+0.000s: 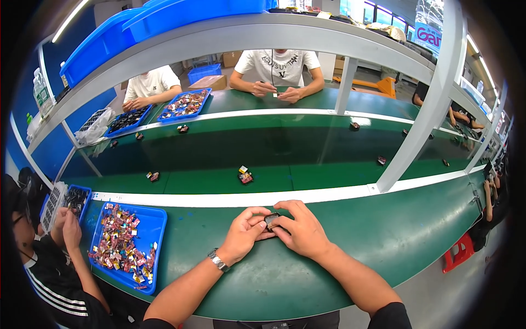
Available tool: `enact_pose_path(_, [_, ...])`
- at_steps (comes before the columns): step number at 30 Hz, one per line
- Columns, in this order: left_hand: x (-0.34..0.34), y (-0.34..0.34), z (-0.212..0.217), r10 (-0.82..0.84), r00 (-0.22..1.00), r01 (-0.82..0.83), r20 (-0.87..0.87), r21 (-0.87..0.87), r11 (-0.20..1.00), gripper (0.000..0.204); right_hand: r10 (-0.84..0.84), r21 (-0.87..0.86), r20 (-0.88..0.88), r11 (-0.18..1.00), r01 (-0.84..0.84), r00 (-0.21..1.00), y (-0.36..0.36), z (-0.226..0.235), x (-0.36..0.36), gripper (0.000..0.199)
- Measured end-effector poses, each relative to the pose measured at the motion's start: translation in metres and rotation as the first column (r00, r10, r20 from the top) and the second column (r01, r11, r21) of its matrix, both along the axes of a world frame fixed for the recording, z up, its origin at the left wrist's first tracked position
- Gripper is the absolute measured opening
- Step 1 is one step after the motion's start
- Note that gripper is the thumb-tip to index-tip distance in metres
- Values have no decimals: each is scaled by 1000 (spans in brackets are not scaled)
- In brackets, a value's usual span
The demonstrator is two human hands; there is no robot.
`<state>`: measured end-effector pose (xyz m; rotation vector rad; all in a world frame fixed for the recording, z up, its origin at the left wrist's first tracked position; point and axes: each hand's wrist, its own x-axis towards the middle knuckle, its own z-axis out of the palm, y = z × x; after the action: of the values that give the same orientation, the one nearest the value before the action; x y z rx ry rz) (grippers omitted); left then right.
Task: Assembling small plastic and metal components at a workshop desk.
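One small dark casing (269,220) in sight between left grip (243,233) and right grip (307,233), edges partly covered by thumbs and fingers. Cannot make out much of the inside beyond a greyish face, nor any fingertips underneath. Cut off at the lower edge: both dark sleeves (390,317). Largely hidden behind the grey overhead beam (263,33): heads of two people (276,71) across. Squeezed and small toward the right rim: more people, too unclear to count. Counted on the near green counter (263,279), at left: two blue trays (150,222), one heaped with reddish, yellow and white pieces, one with dark pieces beside a co-worker's hands (69,229). Beyond the white rail (246,199): at least eight small parts (246,178) scattered along a green strip (318,175), then two filled trays (186,117) on the far side. Also one wristwatch (218,260), one red stool (459,253). Closed narrowly around the casing from both sides: left grip at its left, right grip at its right, touching both. Held over the counter, just short of the rail; cannot tell whether touching the surface
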<state>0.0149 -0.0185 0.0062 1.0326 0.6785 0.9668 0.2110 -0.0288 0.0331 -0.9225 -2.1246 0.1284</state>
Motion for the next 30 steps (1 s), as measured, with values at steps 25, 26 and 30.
enact_pose_path(25, [-12, 7, -6, -118, 990, 116, -78, -37, 993, 10, 72, -317, -257, 936, -154, 964, 0, -6, 5, 10])
enact_pose_path(26, [-11, 7, -6, -98, 989, 94, -109, -42, 995, 12, 69, -316, -257, 937, -151, 964, 0, -7, 4, 10])
enact_pose_path(30, [-4, 2, 3, -53, 994, 52, -96, -4, 999, 20, -20, -292, -156, 956, -27, 988, -3, -10, 0, 11])
